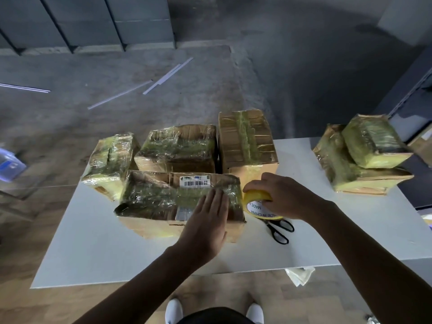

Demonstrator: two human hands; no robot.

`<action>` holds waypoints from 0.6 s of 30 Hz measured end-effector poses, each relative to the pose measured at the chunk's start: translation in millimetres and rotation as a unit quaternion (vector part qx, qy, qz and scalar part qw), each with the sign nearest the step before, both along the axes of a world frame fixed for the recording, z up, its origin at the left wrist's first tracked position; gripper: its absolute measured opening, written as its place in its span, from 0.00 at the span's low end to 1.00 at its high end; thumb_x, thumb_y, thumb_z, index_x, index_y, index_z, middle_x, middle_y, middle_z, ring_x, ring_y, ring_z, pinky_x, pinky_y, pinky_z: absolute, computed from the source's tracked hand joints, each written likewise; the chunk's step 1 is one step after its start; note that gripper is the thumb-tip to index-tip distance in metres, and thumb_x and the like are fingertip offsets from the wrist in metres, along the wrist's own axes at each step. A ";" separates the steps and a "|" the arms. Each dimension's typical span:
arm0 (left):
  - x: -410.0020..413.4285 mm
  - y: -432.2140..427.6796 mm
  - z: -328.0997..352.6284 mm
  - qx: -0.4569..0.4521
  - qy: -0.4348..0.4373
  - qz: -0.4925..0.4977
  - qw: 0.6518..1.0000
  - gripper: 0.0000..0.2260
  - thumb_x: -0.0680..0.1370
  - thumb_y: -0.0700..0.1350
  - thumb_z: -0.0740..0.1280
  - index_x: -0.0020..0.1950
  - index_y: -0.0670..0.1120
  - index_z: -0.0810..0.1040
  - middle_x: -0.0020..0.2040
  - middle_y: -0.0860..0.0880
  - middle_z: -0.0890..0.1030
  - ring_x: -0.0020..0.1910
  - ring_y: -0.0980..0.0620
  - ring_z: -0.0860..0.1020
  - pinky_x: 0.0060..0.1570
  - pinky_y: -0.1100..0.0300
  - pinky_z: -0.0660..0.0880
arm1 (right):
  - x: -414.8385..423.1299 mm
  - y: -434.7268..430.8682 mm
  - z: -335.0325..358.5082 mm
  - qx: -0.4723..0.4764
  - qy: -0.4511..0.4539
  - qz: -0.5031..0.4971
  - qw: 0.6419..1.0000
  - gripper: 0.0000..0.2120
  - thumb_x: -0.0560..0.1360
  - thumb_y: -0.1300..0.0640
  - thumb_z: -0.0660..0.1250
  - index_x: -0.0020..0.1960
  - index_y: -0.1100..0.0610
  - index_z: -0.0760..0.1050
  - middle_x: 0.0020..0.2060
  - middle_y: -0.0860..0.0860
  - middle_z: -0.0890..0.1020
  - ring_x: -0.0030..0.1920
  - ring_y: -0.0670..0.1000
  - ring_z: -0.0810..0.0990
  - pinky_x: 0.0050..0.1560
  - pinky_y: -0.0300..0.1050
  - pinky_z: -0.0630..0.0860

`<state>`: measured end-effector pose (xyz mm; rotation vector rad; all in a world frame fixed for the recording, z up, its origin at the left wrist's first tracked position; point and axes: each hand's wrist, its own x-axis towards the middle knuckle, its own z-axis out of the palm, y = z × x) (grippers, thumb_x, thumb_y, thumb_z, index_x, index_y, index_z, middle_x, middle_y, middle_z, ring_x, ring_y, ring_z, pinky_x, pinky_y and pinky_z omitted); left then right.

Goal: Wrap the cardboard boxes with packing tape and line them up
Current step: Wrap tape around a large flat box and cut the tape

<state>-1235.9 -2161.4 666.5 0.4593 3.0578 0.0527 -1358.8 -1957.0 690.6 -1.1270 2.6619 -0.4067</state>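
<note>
- The work looks well along: three tape-covered brown cardboard boxes (177,148) stand side by side along the far edge of the white tabletop (105,253). Two more wrapped boxes (371,141) are stacked near its far right corner and not yet in line.
- The long, flat cardboard box with a barcode label (163,199) lies in front of that row, its top already under glossy, wrinkled tape; cutting and placing it seem to remain.
- The left hand (205,220) lies flat on its top, fingers straight and together, pressing the tape.
- The right hand (280,195) is curled round the yellow roll of packing tape (253,199), just beside the box's right end.
- Black-handled scissors (281,229) lie beside the roll, towards the near edge.
</note>
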 end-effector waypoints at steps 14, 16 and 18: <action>-66.3 2.3 26.1 -0.077 -0.073 -0.082 0.991 0.48 0.66 0.69 0.68 0.77 0.49 0.51 0.78 0.41 0.50 0.74 0.38 0.52 0.71 0.37 0.54 | 4.2 3.3 0.2 -0.033 -0.016 -0.007 0.999 0.25 0.73 0.55 0.69 0.68 0.42 0.70 0.50 0.50 0.75 0.47 0.52 0.76 0.44 0.36 0.73; -66.7 1.1 29.6 -0.078 -0.047 -0.097 0.991 0.44 0.65 0.69 0.67 0.74 0.49 0.57 0.75 0.42 0.57 0.70 0.40 0.60 0.67 0.41 0.62 | 3.7 5.2 -0.9 -0.038 -0.021 -0.006 0.999 0.24 0.73 0.55 0.70 0.67 0.42 0.70 0.50 0.49 0.75 0.46 0.50 0.75 0.42 0.33 0.70; -64.1 -3.1 32.0 -0.071 -0.030 -0.106 0.991 0.43 0.65 0.71 0.66 0.73 0.50 0.59 0.74 0.42 0.59 0.69 0.42 0.62 0.66 0.44 0.64 | 5.7 6.8 -0.7 -0.055 -0.031 -0.007 0.998 0.24 0.73 0.54 0.70 0.66 0.41 0.71 0.48 0.46 0.72 0.46 0.48 0.74 0.41 0.31 0.69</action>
